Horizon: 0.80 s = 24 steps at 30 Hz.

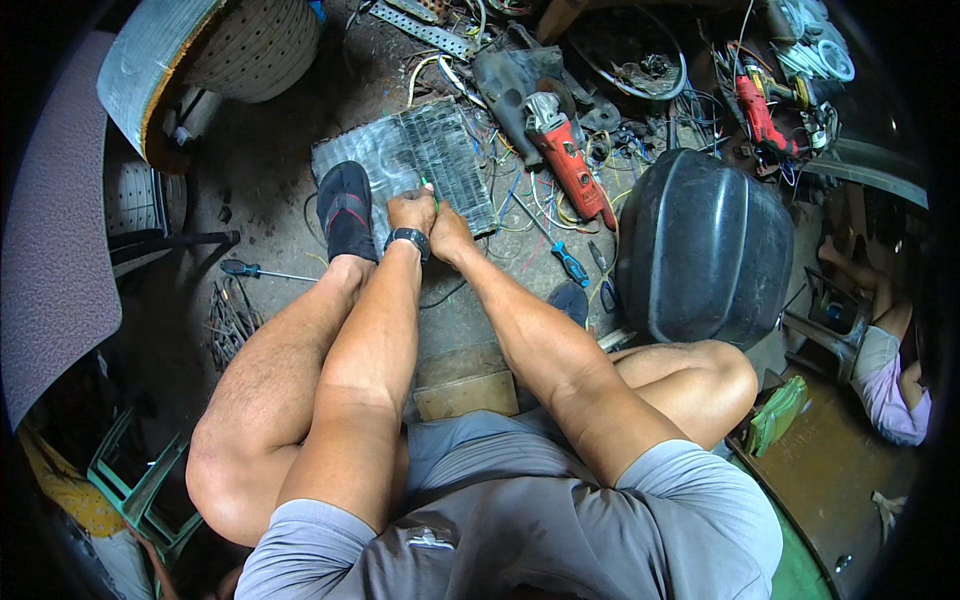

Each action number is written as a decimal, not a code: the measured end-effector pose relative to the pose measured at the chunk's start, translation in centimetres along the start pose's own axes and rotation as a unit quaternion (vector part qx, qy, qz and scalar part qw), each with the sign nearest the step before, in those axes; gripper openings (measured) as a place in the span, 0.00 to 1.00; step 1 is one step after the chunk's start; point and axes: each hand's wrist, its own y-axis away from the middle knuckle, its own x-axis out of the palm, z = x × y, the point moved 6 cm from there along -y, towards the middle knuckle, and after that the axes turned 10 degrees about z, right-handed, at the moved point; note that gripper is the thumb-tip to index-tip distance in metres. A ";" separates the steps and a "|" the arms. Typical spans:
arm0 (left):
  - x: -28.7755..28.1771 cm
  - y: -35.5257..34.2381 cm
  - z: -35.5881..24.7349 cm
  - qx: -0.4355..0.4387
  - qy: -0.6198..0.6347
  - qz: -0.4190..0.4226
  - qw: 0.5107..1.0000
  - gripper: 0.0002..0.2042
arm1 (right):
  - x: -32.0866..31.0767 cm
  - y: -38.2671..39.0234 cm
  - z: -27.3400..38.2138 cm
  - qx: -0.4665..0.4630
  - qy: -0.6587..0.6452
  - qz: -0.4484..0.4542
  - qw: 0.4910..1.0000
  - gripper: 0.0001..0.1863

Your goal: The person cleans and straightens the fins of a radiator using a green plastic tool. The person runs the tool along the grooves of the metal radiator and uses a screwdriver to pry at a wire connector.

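My left hand (pixel 412 210), with a dark watch at its wrist, is closed over the near edge of a flat, ribbed metal panel (pixel 440 150) on the floor. Beside it, touching, my right hand (pixel 450 236) is closed too. A thin green thing (pixel 427 184) shows at the fingers of both hands; its kind I cannot make out, as the hands hide most of it. My left foot, in a dark shoe (pixel 346 212), rests on the panel's left side.
A red angle grinder (pixel 570 160) lies right of the panel among loose wires. Screwdrivers with blue handles (pixel 570 264) (pixel 240 268) lie on either side. A large black case (pixel 705 245) stands at right, a red power tool (pixel 762 115) beyond. Other people sit at both lower sides.
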 end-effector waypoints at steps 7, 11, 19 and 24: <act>-0.3 -0.7 1.5 -0.012 0.019 0.009 1.000 0.17 | 0.6 0.6 0.2 -0.003 -0.016 0.001 1.000 0.22; 0.4 0.2 1.5 -0.003 0.004 0.007 1.000 0.18 | 0.5 0.9 -0.6 -0.018 -0.008 -0.004 1.000 0.23; 1.2 1.2 2.0 -0.007 0.028 0.012 0.999 0.18 | 0.7 1.0 -2.1 -0.005 0.000 -0.008 1.000 0.22; 0.4 1.4 2.5 -0.003 -0.007 -0.009 1.000 0.19 | 1.1 1.7 -1.7 -0.009 -0.020 -0.012 1.000 0.22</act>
